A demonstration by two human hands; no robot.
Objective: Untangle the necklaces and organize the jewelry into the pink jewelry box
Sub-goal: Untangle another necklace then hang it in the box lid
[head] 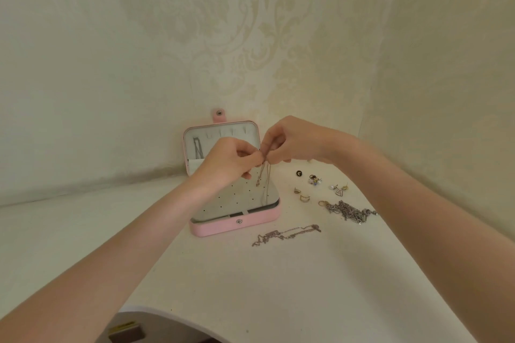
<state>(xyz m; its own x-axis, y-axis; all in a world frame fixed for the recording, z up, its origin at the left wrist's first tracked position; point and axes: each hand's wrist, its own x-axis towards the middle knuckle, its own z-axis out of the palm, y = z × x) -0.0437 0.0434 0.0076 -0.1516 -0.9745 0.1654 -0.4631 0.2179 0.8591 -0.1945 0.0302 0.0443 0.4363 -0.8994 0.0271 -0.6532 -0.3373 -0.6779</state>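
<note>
Two hands, left hand (232,157) and right hand (292,139), pinch a thin silver pendant necklace (264,175) above the open pink jewelry box (237,227); tugging could tighten its knot, or drop it.

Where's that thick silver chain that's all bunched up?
In the head view, the bunched silver chain lies on the white table, right of the open pink jewelry box and just in front of the loose earrings.
</note>
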